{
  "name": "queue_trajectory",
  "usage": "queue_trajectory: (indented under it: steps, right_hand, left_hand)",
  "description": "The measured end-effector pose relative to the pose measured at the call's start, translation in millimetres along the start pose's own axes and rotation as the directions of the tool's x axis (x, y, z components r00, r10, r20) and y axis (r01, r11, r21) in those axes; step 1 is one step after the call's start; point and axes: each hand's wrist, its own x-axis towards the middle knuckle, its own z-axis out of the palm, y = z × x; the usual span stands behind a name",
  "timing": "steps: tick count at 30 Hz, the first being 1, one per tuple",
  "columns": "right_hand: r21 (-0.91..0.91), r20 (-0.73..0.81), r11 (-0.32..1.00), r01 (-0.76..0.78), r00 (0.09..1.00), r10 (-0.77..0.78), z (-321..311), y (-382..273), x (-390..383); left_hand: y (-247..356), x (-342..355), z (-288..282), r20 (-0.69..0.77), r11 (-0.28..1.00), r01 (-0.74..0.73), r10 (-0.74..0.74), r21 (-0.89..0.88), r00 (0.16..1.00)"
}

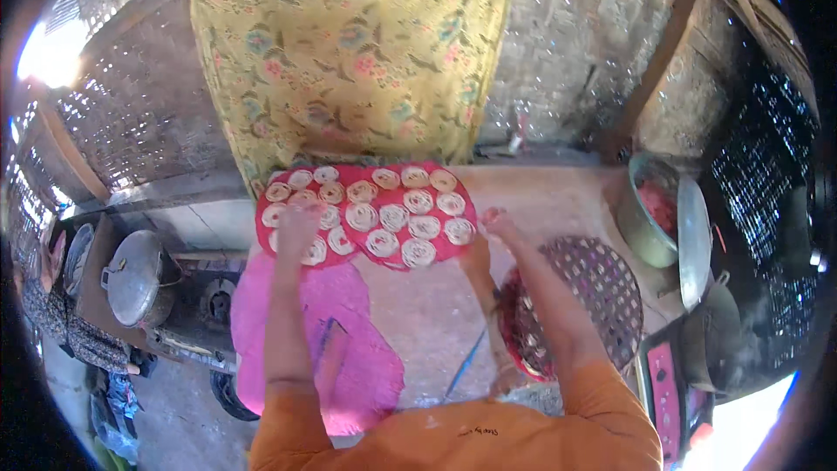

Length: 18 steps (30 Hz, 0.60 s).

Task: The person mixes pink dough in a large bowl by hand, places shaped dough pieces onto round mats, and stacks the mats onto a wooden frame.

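Observation:
A red sheet (379,257) lies across the far part of the pale work surface, carrying rows of off-white spiral coils (418,252). My left hand (301,218) is over the sheet's left part among the coils, its fingers smeared. Just past the sheet's right edge is my right hand (495,219), with its fingers curled together; whether anything is in them cannot be made out. A bright pink sheet (301,296) spreads under my left forearm, with a flat, straight-edged piece (330,353) on it.
A dark woven round basket (602,288) stands beside my right forearm. A blue stick (466,365) lies nearby, close to a brown limb-like shape (484,283). Pots (139,279) and a stove (216,296) are left; a green pot (643,222) and lid (694,244) right. Patterned cloth (357,52) hangs behind.

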Motion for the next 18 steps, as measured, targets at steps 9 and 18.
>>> queue_trajectory:
  steps: [9, 18]
  right_hand:
    - [-0.275, 0.072, 0.916, -0.293, 0.944, 0.323, 84.4, 81.0, 57.5]
    - [-0.152, 0.185, 0.928, -0.340, 0.912, 0.365, 91.5, 95.6, 70.9]
  left_hand:
    - [-64.1, 35.4, 73.1, 0.031, 0.642, -0.060, 0.057, 0.764, 0.998]
    - [-43.6, 54.8, 84.6, 0.108, 0.468, -0.021, -0.158, 0.884, 0.982]
